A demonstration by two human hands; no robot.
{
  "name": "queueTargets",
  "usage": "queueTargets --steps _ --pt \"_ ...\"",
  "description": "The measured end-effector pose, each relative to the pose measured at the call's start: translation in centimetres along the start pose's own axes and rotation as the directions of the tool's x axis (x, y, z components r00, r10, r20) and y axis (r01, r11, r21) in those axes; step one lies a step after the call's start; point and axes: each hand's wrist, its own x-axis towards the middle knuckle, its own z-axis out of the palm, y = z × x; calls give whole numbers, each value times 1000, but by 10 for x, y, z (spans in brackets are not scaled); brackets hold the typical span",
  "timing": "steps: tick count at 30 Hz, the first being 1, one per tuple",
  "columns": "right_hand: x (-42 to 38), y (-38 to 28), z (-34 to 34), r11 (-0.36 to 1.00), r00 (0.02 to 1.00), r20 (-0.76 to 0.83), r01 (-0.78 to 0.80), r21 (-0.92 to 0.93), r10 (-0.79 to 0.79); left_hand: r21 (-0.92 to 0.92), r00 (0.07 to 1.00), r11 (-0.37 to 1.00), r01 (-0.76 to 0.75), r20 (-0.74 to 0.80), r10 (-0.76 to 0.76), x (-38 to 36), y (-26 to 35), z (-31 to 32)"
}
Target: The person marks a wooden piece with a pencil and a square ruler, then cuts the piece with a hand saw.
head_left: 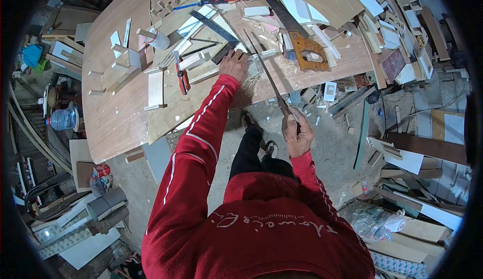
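Observation:
My right hand [299, 133] is wrapped round the handle of a handsaw [269, 75], whose long narrow blade points up and left over the bench edge. My left hand [235, 67] is down on the bench, fingers curled, by the dark stock of a try square [214, 27]; what lies under the fingertips is hidden. Light wood strips and sawdust lie around it. Left of that hand is a red-and-black tool [182, 75]. Beyond the saw in my hand, a second handsaw [307, 53] with a yellow-brown handle lies on the bench.
The wooden bench [121, 133] carries a white cup [160, 40], a small wooden frame with pegs [123, 68] and a blue-and-black tool [209, 1]. Offcuts [397, 37] are heaped at the right. More boards [427, 146] and a plastic bag [375, 221] lie on the floor.

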Motion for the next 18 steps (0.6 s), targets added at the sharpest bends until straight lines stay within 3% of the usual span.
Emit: queueTargets --steps 5,12,14,18 --pt "-4 4 -2 999 1000 -6 -20 41 20 40 994 996 77 72 -79 0 5 -3" --pt "-6 0 -5 999 999 7 -39 21 38 46 996 996 72 48 -75 2 7 -5" --pt "-6 -3 -6 994 996 -5 88 -67 -88 46 991 994 99 90 -103 2 9 -6" --pt "-10 -8 -10 975 989 34 148 -165 -144 61 983 991 120 131 -127 2 10 -8"
